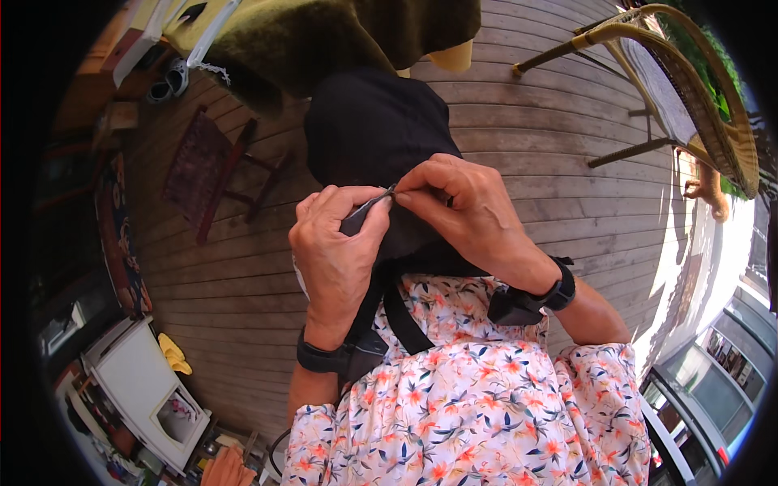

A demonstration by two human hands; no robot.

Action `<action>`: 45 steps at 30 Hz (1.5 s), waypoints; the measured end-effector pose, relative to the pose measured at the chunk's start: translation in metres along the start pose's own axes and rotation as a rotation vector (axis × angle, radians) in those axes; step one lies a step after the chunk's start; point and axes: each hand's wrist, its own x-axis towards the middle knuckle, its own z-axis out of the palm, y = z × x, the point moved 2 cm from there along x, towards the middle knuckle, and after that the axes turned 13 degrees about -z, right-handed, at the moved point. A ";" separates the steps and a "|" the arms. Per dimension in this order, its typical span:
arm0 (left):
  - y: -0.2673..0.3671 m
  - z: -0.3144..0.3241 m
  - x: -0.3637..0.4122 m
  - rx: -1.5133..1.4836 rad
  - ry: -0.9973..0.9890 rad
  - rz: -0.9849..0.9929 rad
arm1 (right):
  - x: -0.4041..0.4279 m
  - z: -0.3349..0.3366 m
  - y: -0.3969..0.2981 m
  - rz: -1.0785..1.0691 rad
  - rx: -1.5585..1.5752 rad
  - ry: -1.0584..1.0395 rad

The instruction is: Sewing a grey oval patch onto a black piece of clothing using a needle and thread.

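Observation:
A folded piece of dark grey fabric (362, 217) is pinched between the thumb and fingers of my left hand (334, 243). Its pale-lined edge slants up to the right. At the upper end of that edge, the thumb and forefinger of my right hand (468, 209) close together on the fabric's tip. Whether something thin, such as a needle, sits in that pinch is too small to tell. Both hands meet over my lap, where black cloth (377, 127) covers my knees. Each wrist wears a black strap with a dark box-shaped device.
Ahead is a table draped in an olive-brown cloth (316, 36). A dark red folding stool (197, 176) stands left on the plank floor (243, 273), a wicker chair (662, 79) to the right. A white cabinet (143, 376) and yellow slippers (174, 353) are at lower left.

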 end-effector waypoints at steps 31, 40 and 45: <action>-0.009 0.002 0.003 -0.369 -0.278 -0.291 | 0.074 -0.006 0.028 -0.307 -0.235 -0.204; -0.011 0.002 0.007 -0.333 -0.259 -0.208 | 0.048 -0.020 0.018 0.130 0.184 -0.377; -0.011 0.003 0.006 -0.329 -0.267 -0.237 | 0.061 -0.018 0.018 -0.064 0.086 -0.407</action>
